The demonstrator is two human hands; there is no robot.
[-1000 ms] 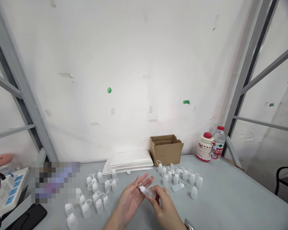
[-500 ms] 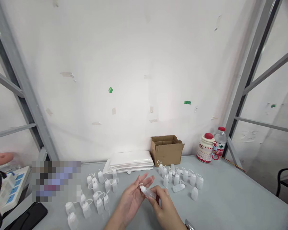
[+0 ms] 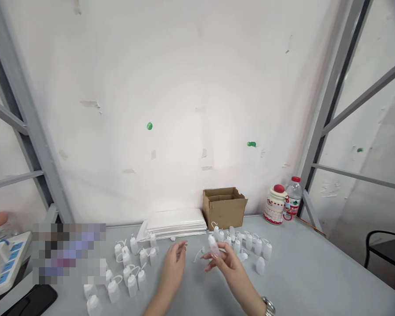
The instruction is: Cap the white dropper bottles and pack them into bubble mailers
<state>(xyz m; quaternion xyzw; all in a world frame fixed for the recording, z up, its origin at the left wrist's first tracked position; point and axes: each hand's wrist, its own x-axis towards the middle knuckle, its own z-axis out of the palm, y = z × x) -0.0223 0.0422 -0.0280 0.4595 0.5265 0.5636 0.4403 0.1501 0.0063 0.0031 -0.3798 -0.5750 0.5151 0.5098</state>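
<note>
Well, our right hand (image 3: 226,262) holds a small translucent white plastic bottle (image 3: 213,244) above the grey tabletop (image 3: 292,276), our forearm slanting up leftward. Our left hand (image 3: 174,265), apart from it, bends its fingers; we cannot tell whether they grip anything. Beyond sits an open brown cardboard box (image 3: 226,213).

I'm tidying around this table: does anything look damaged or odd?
The cardboard box at the back looks damaged: its rim is ragged at the right end. Pale scraps, perhaps old tape, mark the wall behind.
</note>
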